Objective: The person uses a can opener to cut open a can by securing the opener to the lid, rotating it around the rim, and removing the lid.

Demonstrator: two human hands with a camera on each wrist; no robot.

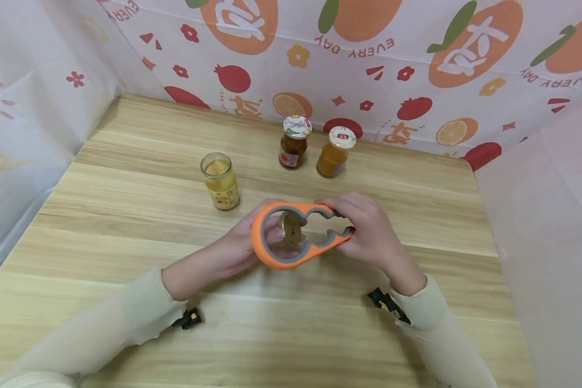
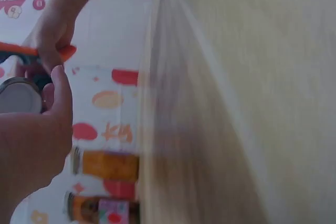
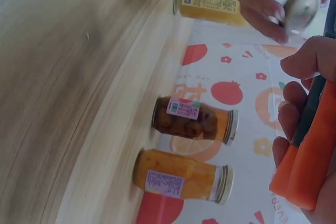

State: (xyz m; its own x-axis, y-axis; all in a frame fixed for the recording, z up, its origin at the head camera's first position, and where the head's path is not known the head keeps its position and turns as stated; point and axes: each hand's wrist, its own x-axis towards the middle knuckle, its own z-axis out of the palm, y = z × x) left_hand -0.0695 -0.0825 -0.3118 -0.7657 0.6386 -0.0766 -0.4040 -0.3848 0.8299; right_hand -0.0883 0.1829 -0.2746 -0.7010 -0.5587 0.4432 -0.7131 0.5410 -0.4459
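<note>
My left hand holds a round metal jar lid by its edge, seen through the large ring of an orange jar opener. In the right wrist view the lid shows as a silvery disc between the left fingers. My right hand grips the opener by its two handles, their orange ends showing below the fingers. The opener has a grey scalloped inner lining and hangs above the table. Left of the hands stands a lidless glass jar with yellow contents.
Two capped jars stand at the back of the wooden table: one with dark contents, one with orange contents. A fruit-printed cloth hangs behind them. Dark wrist devices sit at both sleeves.
</note>
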